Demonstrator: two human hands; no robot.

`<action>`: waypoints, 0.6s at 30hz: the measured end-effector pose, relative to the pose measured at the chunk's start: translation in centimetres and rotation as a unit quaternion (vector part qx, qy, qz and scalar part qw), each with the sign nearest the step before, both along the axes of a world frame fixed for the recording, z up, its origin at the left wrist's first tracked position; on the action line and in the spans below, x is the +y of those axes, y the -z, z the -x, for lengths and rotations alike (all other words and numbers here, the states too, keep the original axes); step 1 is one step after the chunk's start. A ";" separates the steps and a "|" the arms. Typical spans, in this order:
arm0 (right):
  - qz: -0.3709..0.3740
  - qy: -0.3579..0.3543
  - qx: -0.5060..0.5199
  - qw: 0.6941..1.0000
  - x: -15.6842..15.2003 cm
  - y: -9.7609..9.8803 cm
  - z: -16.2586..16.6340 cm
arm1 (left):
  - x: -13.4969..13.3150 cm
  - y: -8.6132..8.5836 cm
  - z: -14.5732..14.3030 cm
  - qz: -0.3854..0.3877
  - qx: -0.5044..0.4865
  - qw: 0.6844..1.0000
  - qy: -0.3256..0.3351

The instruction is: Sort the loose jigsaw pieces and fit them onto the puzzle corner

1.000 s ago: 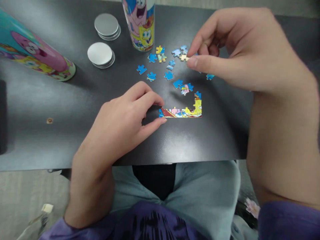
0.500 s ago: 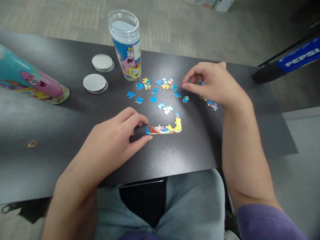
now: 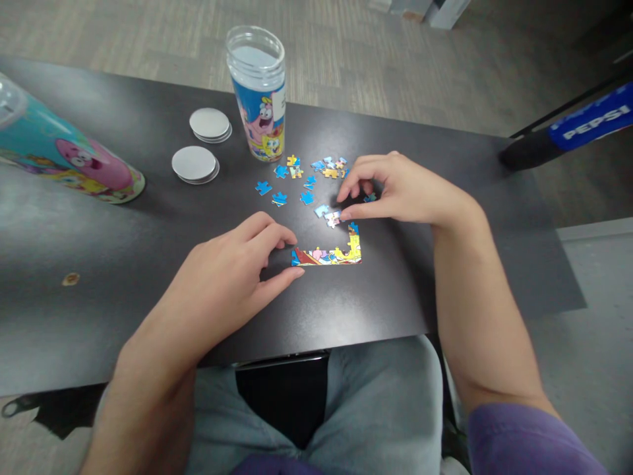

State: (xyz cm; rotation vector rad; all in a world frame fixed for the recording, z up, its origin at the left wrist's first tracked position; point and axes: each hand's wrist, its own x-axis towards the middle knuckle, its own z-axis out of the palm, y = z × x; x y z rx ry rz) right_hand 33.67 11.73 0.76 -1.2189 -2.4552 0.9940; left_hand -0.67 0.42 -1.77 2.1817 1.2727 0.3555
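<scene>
A joined jigsaw puzzle section [image 3: 326,257] lies on the table, an L shape with a straight lower edge and a column rising at its right end. My left hand [image 3: 242,264] rests at its left end, fingertips at the upper edge and thumb at the lower edge. Above the section, my right hand [image 3: 390,188] hovers with thumb and index finger apart. Its thumb tip is beside a pale puzzle piece [image 3: 333,219]; whether they touch I cannot tell. Several loose puzzle pieces [image 3: 307,198] lie farther back, and my right hand hides some others.
A clear-topped cartoon canister [image 3: 262,119] stands behind the pieces. Two stacks of white discs [image 3: 194,163] lie left of it. Another cartoon canister [image 3: 93,168] is at far left. A Pepsi bottle [image 3: 588,125] is at the right edge of the dark table [image 3: 346,310].
My right hand has moved left and toward me, from the right-hand pieces to the pale piece above the joined section. My left hand stays at the section's left end. The view has shifted slightly.
</scene>
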 end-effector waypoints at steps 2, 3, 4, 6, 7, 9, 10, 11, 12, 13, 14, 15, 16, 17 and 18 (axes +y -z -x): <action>0.010 -0.011 -0.001 1.000 0.0 0.4 0.6 | 0.0 0.1 -0.1 0.001 0.006 1.000 0.003; 0.013 -0.017 0.000 1.000 0.0 0.5 0.8 | 0.0 0.1 -0.1 0.001 0.007 1.000 0.004; 0.015 -0.020 -0.001 1.000 0.0 0.7 1.0 | 0.0 0.1 -0.1 0.001 0.007 1.000 0.003; 0.011 -0.021 -0.005 1.000 -0.1 0.9 1.3 | 0.0 0.2 -0.1 -0.001 0.004 1.000 0.001; 0.006 -0.020 -0.009 1.000 -0.1 0.9 1.4 | 0.0 0.2 0.0 -0.002 0.004 1.000 0.000; -0.006 -0.013 -0.018 1.000 -0.2 1.0 1.8 | 0.1 0.2 0.1 -0.004 0.008 1.000 0.002; -0.014 -0.009 -0.021 1.000 -0.3 1.0 1.9 | 0.1 0.1 0.2 -0.004 0.010 1.000 0.003; -0.021 -0.007 -0.024 0.999 -0.3 1.0 2.1 | 0.1 0.1 0.2 -0.005 0.011 1.000 0.004; -0.027 -0.005 -0.026 0.999 -0.4 1.1 2.2 | 0.1 0.1 0.2 -0.005 0.011 1.000 0.005; -0.033 -0.003 -0.026 0.999 -0.4 1.1 2.2 | 0.1 0.1 0.2 -0.007 0.011 1.000 0.005; -0.039 -0.003 -0.025 0.999 -0.4 1.1 2.2 | 0.0 0.1 0.1 -0.007 0.010 1.000 0.005; -0.042 -0.003 -0.024 0.999 -0.4 1.2 2.1 | 0.0 0.2 0.1 -0.009 0.009 1.000 0.006; -0.044 -0.003 -0.024 0.999 -0.3 1.2 2.0 | 0.0 0.2 0.0 -0.010 0.008 1.000 0.006; -0.045 -0.003 -0.027 0.999 -0.3 1.2 1.9 | 0.0 0.2 0.0 -0.011 0.006 1.000 0.005; -0.045 -0.002 -0.030 0.999 -0.3 1.1 1.8 | 0.0 0.2 -0.1 -0.012 0.005 1.000 0.004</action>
